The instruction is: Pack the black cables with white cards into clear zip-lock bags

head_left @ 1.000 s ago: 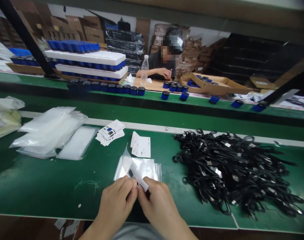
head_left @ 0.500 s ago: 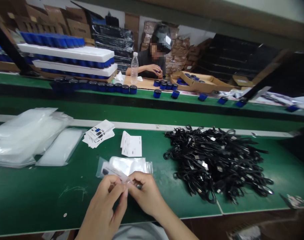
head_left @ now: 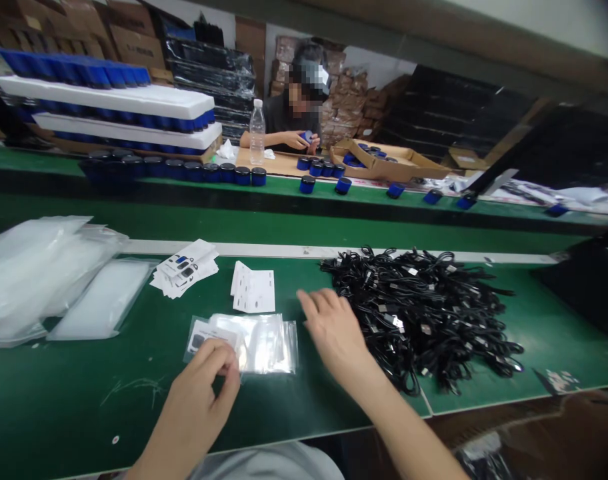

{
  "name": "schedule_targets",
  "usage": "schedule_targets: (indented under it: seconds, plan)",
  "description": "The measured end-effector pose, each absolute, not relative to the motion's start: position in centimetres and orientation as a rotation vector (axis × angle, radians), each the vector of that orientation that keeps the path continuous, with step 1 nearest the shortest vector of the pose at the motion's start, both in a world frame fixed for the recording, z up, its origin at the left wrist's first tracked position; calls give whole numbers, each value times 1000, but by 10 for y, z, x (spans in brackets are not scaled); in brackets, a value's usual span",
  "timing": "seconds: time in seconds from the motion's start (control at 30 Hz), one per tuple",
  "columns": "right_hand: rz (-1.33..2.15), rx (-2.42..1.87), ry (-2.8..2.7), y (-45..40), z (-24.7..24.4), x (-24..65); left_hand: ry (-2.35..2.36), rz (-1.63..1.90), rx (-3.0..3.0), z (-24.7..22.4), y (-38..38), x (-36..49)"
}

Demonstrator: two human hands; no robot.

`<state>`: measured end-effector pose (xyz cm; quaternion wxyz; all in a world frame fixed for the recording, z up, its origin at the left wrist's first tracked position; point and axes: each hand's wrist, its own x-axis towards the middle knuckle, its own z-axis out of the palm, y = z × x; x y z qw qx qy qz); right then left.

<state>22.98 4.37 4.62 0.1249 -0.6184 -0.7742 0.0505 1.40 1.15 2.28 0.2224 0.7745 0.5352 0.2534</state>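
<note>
My left hand [head_left: 199, 393] pinches the edge of a clear plastic bag [head_left: 190, 353] with a printed white card [head_left: 215, 333] inside it. That bag overlaps the left side of several flat clear bags [head_left: 271, 343] on the green table. Off to the right, my right hand [head_left: 337, 333] holds nothing, its fingers stretched out beside the heap of black cables [head_left: 424, 307]. Folded white leaflets [head_left: 257, 290] stand just beyond the clear bags. A loose stack of printed cards [head_left: 187, 267] lies further left.
Filled milky plastic packs [head_left: 44, 273] are piled on the left of the green table [head_left: 149, 413]. Across the raised ledge stand blue, black-topped round items [head_left: 243, 176], a plastic bottle [head_left: 257, 133] and an open carton [head_left: 384, 167]. A co-worker [head_left: 289, 123] sits behind, holding a blue item.
My right hand has let go of the bag and moved right, towards the cables. The left hand keeps the bag and has shifted slightly left. The whole view has also slid a little.
</note>
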Motion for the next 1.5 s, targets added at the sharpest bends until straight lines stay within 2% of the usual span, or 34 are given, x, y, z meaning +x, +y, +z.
schedule_targets:
  seconds: [0.07,0.33,0.4,0.5,0.57,0.63,0.8,0.93,1.03,1.17,1.37,1.43,1.5]
  plan:
    - [25,-1899,-2252,57,43,243,1473,703,2111,19,16,15]
    - [227,-1693,-2184,62,36,242,1510,704,1983,21,21,20]
    - [454,-1619,-2023,47,36,226,1513,694,1956,22,21,20]
    - [1096,-1379,-1425,25,27,198,1525,690,1940,23,20,19]
    - [1232,-1309,-1202,15,19,184,1553,714,1931,23,20,18]
    - [1191,-1350,-1187,9,14,178,1593,747,1909,22,19,18]
    - [839,-1356,-1473,7,17,183,1654,849,1851,22,17,17]
    - [760,-1249,-1584,6,18,178,1667,878,1919,21,15,18]
    - [696,-1326,-1550,5,11,168,1655,927,2015,18,9,23]
    - [863,-1439,-1405,4,10,161,1619,1000,2242,13,4,28]
    - [1433,-1058,-1453,3,29,174,1635,979,2262,15,1,24]
    - [1391,-1091,-1524,2,29,177,1595,990,2257,17,-2,25]
    - [1127,-1250,-1583,2,24,177,1536,989,2289,18,-7,29]
